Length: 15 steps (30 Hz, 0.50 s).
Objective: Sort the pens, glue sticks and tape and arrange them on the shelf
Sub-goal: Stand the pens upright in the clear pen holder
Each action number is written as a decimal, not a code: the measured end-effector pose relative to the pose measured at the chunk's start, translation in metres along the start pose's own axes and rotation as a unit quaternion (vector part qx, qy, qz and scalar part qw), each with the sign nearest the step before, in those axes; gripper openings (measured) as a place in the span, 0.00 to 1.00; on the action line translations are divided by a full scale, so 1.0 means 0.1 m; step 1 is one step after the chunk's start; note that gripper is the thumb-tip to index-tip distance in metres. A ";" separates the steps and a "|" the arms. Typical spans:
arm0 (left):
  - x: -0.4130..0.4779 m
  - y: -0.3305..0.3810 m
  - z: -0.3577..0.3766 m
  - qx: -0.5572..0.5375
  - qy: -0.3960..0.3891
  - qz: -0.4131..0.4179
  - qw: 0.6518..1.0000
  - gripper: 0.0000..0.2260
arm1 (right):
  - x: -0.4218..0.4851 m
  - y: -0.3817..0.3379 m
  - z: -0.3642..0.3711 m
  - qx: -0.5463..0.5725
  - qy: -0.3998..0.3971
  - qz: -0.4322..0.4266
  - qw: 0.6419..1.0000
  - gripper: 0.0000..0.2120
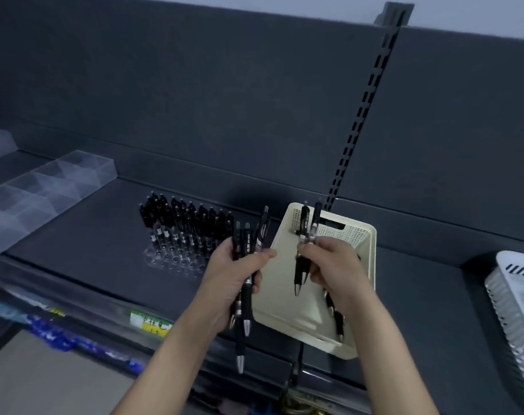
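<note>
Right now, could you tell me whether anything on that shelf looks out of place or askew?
The cream basket sits turned at an angle to the shelf, with its near corner at or past the front edge, so it might tip. The pens standing in the clear stand look orderly.

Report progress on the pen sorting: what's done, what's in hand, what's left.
Done: rows of black pens stand in the clear holder on the shelf. In hand: the left-hand grip holds a bunch of pens, the right-hand grip pinches two pens above the cream basket. Left: a few loose pens lie in that basket; no glue sticks or tape show on the shelf.
</note>
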State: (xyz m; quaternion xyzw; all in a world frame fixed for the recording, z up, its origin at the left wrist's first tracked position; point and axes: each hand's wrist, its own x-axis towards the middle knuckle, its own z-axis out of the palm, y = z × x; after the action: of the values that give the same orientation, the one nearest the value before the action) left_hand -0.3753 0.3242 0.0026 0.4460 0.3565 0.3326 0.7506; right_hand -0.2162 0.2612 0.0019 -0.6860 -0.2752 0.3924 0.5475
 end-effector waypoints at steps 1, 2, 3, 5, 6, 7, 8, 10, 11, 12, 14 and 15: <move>0.00 0.04 0.00 0.013 -0.004 0.023 1.000 0.10 | -0.10 -0.02 0.07 0.001 -0.016 -0.004 1.000 0.05; 0.00 0.07 -0.01 0.033 -0.007 0.047 0.998 0.09 | -0.18 -0.03 0.14 -0.003 -0.029 -0.005 1.000 0.06; 0.00 0.10 -0.03 0.054 -0.010 0.070 0.996 0.09 | -0.25 -0.03 0.23 -0.011 -0.036 -0.009 0.999 0.07; 0.02 0.16 -0.12 0.097 -0.016 0.109 0.989 0.09 | -0.32 -0.03 0.41 -0.025 -0.035 -0.019 0.999 0.08; 0.03 0.21 -0.18 0.113 -0.022 0.122 0.986 0.09 | -0.34 -0.04 0.51 -0.025 -0.030 -0.025 0.999 0.09; 0.05 0.25 -0.25 0.123 -0.027 0.130 0.984 0.09 | -0.35 -0.05 0.62 -0.017 -0.024 -0.029 0.999 0.09; 0.06 0.29 -0.33 0.130 -0.032 0.136 0.982 0.09 | -0.37 -0.06 0.73 -0.008 -0.018 -0.033 0.999 0.09; 0.09 0.37 -0.52 0.140 -0.040 0.142 0.979 0.09 | -0.40 -0.10 0.97 0.009 -0.005 -0.045 0.999 0.09; 0.10 0.42 -0.62 0.143 -0.042 0.144 0.978 0.10 | -0.42 -0.11 1.10 0.014 0.001 -0.051 0.999 0.10; 0.12 0.47 -0.74 0.142 -0.043 0.149 0.978 0.10 | -0.44 -0.12 1.24 0.020 0.006 -0.056 0.998 0.10; 0.15 0.55 -0.98 0.138 -0.038 0.169 0.975 0.10 | -0.45 -0.14 1.50 0.032 0.019 -0.066 0.997 0.06; 0.17 0.58 -1.10 0.139 -0.031 0.176 0.974 0.10 | -0.45 -0.14 1.61 0.039 0.039 -0.071 0.996 0.06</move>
State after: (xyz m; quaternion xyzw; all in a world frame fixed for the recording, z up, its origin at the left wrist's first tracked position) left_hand -0.4681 0.4081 0.0128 0.6118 0.2913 0.3928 0.6217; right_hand -0.3751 0.3151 0.0107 -0.6577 -0.2864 0.3360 0.6103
